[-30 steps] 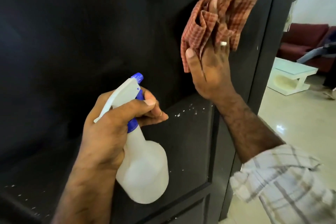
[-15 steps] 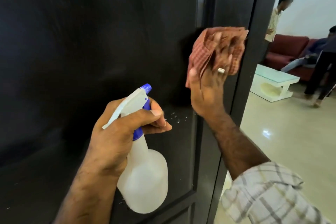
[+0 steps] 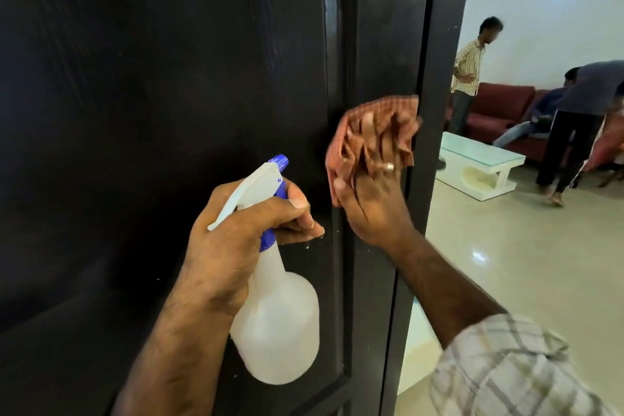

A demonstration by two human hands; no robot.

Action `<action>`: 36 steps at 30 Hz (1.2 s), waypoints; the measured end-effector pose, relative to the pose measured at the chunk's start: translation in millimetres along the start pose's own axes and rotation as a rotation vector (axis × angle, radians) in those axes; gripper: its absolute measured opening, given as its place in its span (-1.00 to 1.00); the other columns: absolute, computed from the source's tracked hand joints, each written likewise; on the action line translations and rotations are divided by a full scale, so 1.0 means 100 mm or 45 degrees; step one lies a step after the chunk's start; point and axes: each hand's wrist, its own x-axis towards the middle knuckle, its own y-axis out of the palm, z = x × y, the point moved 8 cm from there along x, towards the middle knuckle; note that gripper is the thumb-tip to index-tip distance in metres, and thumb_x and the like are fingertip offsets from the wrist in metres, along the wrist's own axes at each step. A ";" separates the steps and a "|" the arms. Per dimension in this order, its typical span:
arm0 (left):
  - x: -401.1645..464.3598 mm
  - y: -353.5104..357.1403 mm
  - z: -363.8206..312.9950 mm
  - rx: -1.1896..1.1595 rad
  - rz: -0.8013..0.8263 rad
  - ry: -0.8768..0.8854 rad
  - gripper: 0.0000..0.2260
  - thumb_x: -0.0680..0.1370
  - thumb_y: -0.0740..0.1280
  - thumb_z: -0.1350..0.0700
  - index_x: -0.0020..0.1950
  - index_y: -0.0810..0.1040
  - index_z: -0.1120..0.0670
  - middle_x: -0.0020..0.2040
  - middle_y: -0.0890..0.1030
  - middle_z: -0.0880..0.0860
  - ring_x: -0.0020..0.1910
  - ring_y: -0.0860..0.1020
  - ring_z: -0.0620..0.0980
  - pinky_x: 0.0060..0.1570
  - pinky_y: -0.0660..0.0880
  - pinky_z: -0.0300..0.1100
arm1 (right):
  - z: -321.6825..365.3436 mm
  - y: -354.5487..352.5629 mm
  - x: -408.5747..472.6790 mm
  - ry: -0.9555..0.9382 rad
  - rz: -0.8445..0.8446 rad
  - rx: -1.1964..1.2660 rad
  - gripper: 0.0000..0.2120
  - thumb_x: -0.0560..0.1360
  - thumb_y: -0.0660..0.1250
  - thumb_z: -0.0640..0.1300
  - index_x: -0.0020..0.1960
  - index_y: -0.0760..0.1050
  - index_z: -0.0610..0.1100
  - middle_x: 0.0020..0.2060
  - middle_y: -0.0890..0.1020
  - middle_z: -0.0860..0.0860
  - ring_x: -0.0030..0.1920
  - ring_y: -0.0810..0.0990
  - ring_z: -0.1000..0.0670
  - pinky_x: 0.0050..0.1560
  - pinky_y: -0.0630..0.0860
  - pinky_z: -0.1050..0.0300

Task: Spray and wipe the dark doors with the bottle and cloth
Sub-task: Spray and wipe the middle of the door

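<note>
The dark door (image 3: 169, 111) was mid-wipe: your right hand (image 3: 371, 206) pressed the checked cloth (image 3: 371, 132) flat near its right edge, your left hand (image 3: 229, 246) gripped the spray bottle (image 3: 277, 324), and droplets (image 3: 308, 246) below likely needed wiping next.

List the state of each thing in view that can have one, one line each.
dark door: upright, a few droplets near its right stile.
spray bottle: upright, off the door, nozzle toward the panel.
left hand: grips the bottle's neck.
checked cloth: bunched, pressed flat on the door's right stile.
right hand: fingers spread, pressing the cloth against the door.
</note>
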 end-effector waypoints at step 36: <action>-0.32 -0.15 1.17 0.029 0.098 -0.199 -0.94 0.47 0.43 0.14 -0.16 0.71 0.04 -0.17 0.72 0.14 -0.12 0.75 0.15 -0.11 0.69 -0.14 | -0.32 0.41 -0.75 0.281 0.060 0.082 -0.39 0.78 0.08 0.10 0.60 0.28 -0.37 0.62 0.22 -0.41 0.64 0.18 -0.42 0.64 0.12 -0.39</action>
